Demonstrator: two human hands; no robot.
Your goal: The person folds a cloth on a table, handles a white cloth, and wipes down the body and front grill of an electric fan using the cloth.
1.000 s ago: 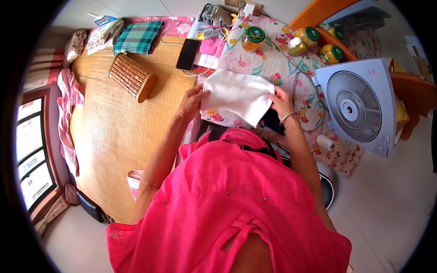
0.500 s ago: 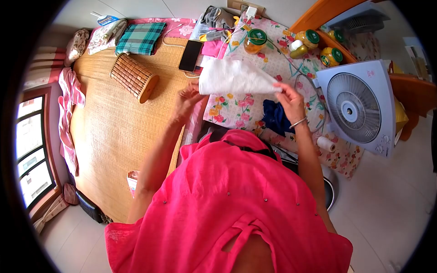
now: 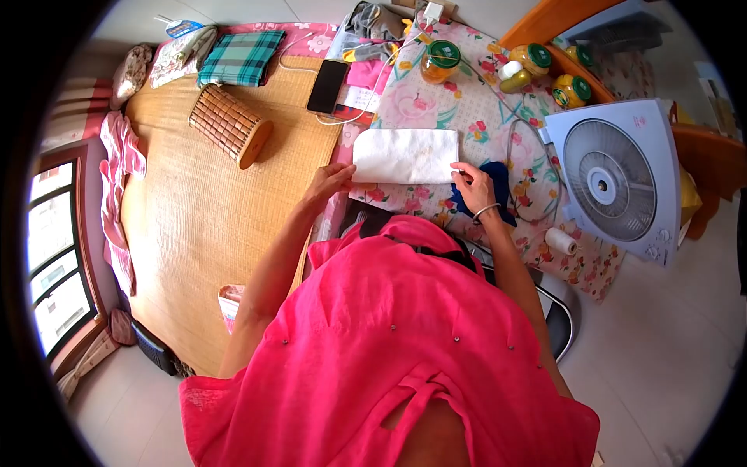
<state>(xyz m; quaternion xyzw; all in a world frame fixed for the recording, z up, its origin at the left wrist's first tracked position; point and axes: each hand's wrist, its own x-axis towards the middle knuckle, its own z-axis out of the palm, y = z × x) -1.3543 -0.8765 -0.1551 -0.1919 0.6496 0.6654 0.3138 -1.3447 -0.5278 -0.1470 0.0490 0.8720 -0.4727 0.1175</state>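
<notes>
A white cloth (image 3: pixel 406 156), folded into a flat rectangle with faint stains, lies on the flowered tablecloth (image 3: pixel 416 109) in front of me. At its near left corner, my left hand (image 3: pixel 333 180) pinches the edge. My right hand (image 3: pixel 475 188), with a bangle at the wrist, grips the near right corner between thumb and fingers. Beneath and beside the right hand is a dark blue cloth (image 3: pixel 498 183), partly covered by that hand. A black phone (image 3: pixel 327 86) with a white cable rests beyond my left hand.
Right of the hands stand a fan (image 3: pixel 611 179) and a spool of white thread (image 3: pixel 561 241). Toward the back are a lidded jar (image 3: pixel 440 61) and several more jars (image 3: pixel 572 91). On the left, a woven mat (image 3: pixel 179 210) bears a bamboo-slat pillow (image 3: pixel 231 126) and a folded plaid cloth (image 3: pixel 242 58).
The white cloth has come down from a raised, slanted position to lie flat as a rectangle. Both hands have lowered toward me, and the right hand has moved left.
</notes>
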